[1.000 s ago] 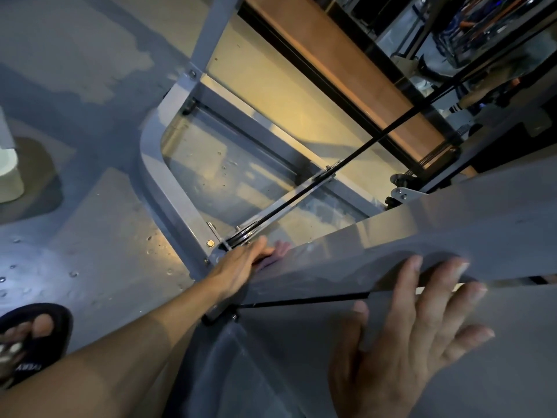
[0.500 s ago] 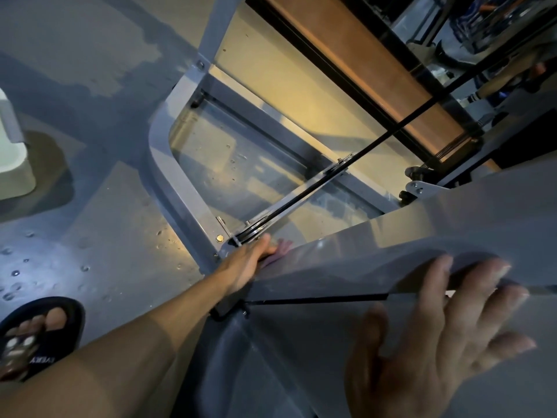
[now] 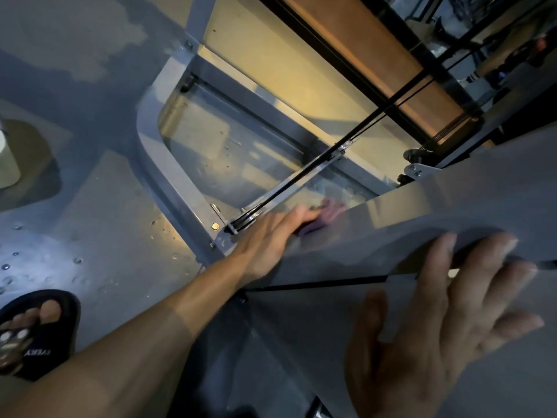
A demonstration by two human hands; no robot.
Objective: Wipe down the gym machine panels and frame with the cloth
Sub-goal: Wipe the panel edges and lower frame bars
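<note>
A grey machine panel [image 3: 422, 218] slants across the right half of the view. My left hand [image 3: 271, 236] reaches down along its lower edge and presses a purple cloth [image 3: 324, 220] against the panel; most of the cloth is hidden under my fingers. My right hand [image 3: 443, 321] lies flat on the panel nearer to me, fingers spread and straight. The grey steel base frame [image 3: 168, 173] curves over the floor beyond my left hand, with a black belt [image 3: 346, 146] running up from a pulley [image 3: 245, 220] at its corner.
The grey floor [image 3: 90, 206] is wet in patches with scattered droplets. My foot in a black sandal [image 3: 33, 330] stands at the lower left. A pale object [image 3: 7, 158] sits at the left edge. A wooden board [image 3: 376, 55] and dark machine parts fill the upper right.
My left hand has slid the cloth a little further along the panel's lower edge. My right hand stays flat on the panel. The view has shifted slightly.
</note>
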